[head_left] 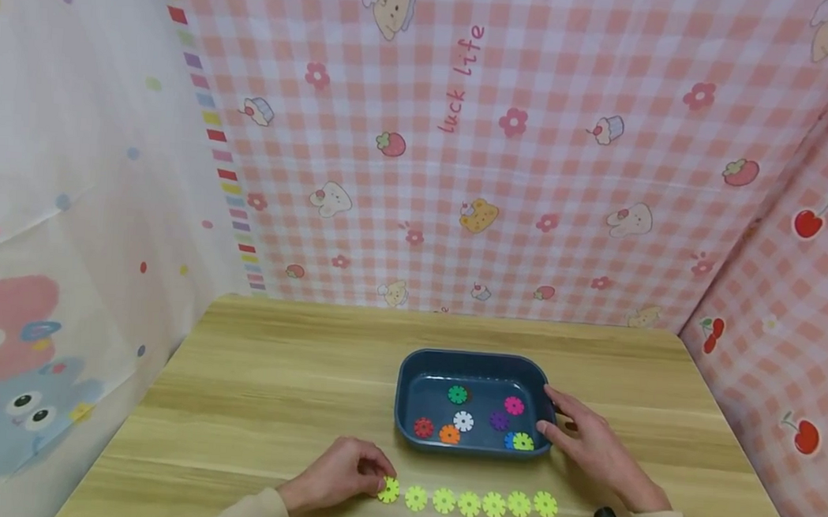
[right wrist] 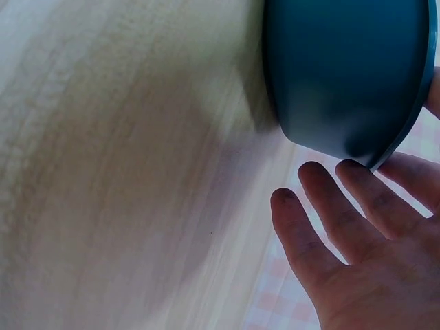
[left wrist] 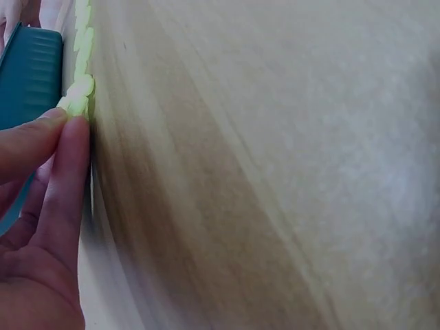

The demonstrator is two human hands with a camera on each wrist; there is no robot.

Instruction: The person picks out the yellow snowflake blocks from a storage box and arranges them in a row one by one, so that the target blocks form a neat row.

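My left hand (head_left: 344, 476) pinches a yellow-green snowflake disc (head_left: 389, 490) between thumb and fingertips, at the left end of a row of several matching discs (head_left: 468, 505) on the table. In the left wrist view the thumb and a finger close on that disc (left wrist: 78, 106) by its edge. To the right, my right hand (head_left: 598, 444) holds the right end of a dark blue plastic basin (head_left: 469, 449), thumb over the rim and fingers along the outside. The right wrist view has those fingers (right wrist: 340, 220) spread beside the basin wall (right wrist: 344, 82).
Inside the basin lie loose snowflake discs: green (head_left: 458, 394), white (head_left: 463, 421), red (head_left: 423, 427), orange (head_left: 449, 435), purple (head_left: 500, 420), pink (head_left: 514, 405), and a yellow-green one (head_left: 523, 441) overlapping a blue one. Printed cloth (head_left: 462, 174) hangs behind the wooden table (head_left: 294, 362).
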